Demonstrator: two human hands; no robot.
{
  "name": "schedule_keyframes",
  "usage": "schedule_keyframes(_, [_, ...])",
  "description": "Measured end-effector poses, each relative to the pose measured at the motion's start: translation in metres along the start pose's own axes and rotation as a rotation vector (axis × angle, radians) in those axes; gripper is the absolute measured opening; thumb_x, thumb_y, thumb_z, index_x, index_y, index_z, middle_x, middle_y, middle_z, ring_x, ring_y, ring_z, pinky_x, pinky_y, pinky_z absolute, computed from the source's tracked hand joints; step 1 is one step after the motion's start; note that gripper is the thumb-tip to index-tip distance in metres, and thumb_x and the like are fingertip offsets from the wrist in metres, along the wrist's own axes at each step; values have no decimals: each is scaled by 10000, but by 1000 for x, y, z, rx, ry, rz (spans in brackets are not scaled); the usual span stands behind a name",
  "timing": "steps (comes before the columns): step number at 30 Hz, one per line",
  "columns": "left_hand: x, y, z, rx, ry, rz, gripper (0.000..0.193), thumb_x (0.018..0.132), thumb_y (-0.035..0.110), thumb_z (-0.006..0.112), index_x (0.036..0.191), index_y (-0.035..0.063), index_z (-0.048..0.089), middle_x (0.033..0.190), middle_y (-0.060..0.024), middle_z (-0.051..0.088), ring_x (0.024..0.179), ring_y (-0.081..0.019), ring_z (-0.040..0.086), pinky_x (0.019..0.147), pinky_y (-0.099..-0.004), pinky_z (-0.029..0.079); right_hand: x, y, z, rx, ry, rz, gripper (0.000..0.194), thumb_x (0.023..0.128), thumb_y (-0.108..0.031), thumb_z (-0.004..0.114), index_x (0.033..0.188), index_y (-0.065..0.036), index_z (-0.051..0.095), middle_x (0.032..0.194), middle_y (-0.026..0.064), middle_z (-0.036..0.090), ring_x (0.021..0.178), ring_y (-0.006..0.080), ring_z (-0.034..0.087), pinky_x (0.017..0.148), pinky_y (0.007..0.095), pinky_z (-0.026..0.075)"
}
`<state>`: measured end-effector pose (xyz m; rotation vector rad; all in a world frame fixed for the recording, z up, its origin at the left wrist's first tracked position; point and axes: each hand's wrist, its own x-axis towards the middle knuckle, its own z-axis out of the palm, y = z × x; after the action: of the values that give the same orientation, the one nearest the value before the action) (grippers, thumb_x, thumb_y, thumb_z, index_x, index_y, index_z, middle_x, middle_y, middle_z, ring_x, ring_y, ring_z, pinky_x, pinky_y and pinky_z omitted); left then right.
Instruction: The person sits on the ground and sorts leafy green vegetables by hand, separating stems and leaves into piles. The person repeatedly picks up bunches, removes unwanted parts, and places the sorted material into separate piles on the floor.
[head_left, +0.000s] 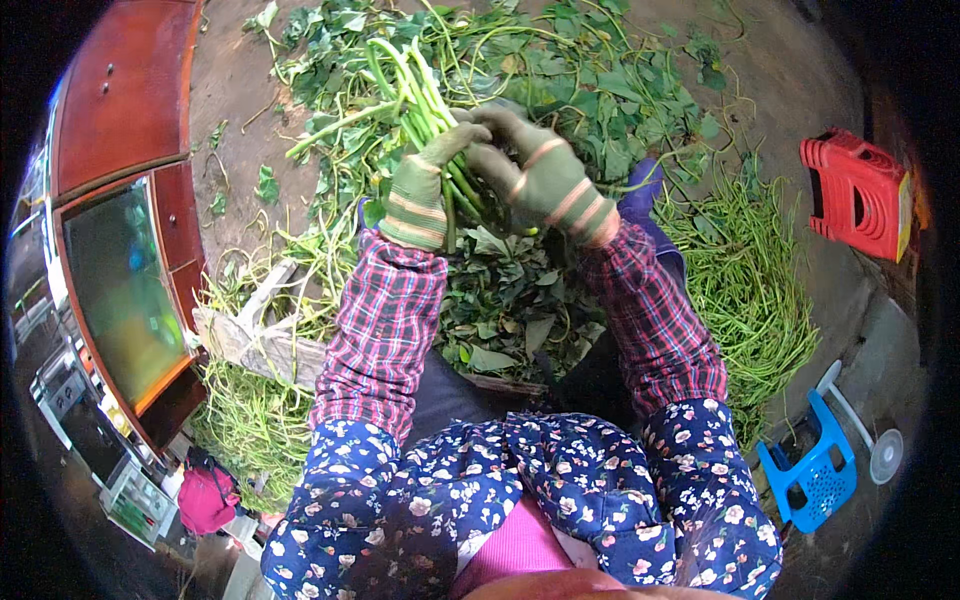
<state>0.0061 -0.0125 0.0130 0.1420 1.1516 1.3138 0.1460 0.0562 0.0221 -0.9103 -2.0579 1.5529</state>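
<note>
Green work gloves with pale stripes cover both hands. My left hand (429, 184) grips a bundle of thick green plant stems (424, 97), which point up and to the left. Against the bundle's lower right side is my right hand (536, 165), its fingers bent and slightly blurred; whether it grips any stems I cannot tell. Leafy green vines (622, 90) lie spread on the ground beyond the hands. Below the hands, between my legs, is a heap of darker leaves (517, 300).
Piles of thin green stems lie at right (742, 300) and lower left (251, 420). A wooden board (247, 345) is left of my knees. Red-brown cabinets (124, 97) line the left; a red plastic stool (855, 195) and a blue plastic chair (821, 487) stand right.
</note>
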Motion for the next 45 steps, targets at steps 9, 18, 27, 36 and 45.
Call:
schedule_keyframes(9, [-4, 8, 16, -177, 61, -107, 229, 798, 233, 618, 939, 54, 602, 765, -58, 622, 583, -140, 586, 536, -271, 504, -1, 1, -2, -72, 283, 51, 228, 799, -182, 604, 982, -55, 557, 708, 149, 604, 613, 251, 613, 530, 308, 464])
schedule_keyframes(18, [-1, 6, 13, -105, 165, -175, 172, 831, 238, 588, 785, 91, 511, 576, 14, 443, 459, -102, 431, 446, -263, 417, -6, -32, -9, 495, 65, -32, 286, 866, -43, 469, 1143, 23, 489, 813, 31, 593, 716, 60, 545, 628, 193, 446])
schedule_keyframes(27, [3, 9, 7, -315, 151, -197, 180, 800, 229, 627, 782, 64, 557, 595, -27, 533, 443, -138, 493, 408, -297, 430, -6, -34, -2, 222, -11, -83, 273, 867, -33, 467, 1133, 27, 486, 876, 54, 633, 773, 66, 570, 674, 209, 457])
schedule_keyframes(36, [14, 2, -6, -188, 149, -85, 289, 713, 361, 704, 720, 96, 589, 577, -4, 561, 454, -130, 528, 405, -254, 431, -2, -30, 8, 69, 85, -7, 211, 867, -112, 515, 1063, -42, 549, 734, 50, 612, 663, 47, 526, 571, 212, 430])
schedule_keyframes(45, [15, 9, -3, -59, 103, -42, 479, 680, 556, 641, 821, 105, 562, 603, 23, 535, 471, -65, 467, 414, -187, 381, -4, -39, 1, 98, -47, 116, 208, 864, -134, 519, 1059, -75, 559, 747, 104, 617, 658, 117, 585, 591, 255, 452])
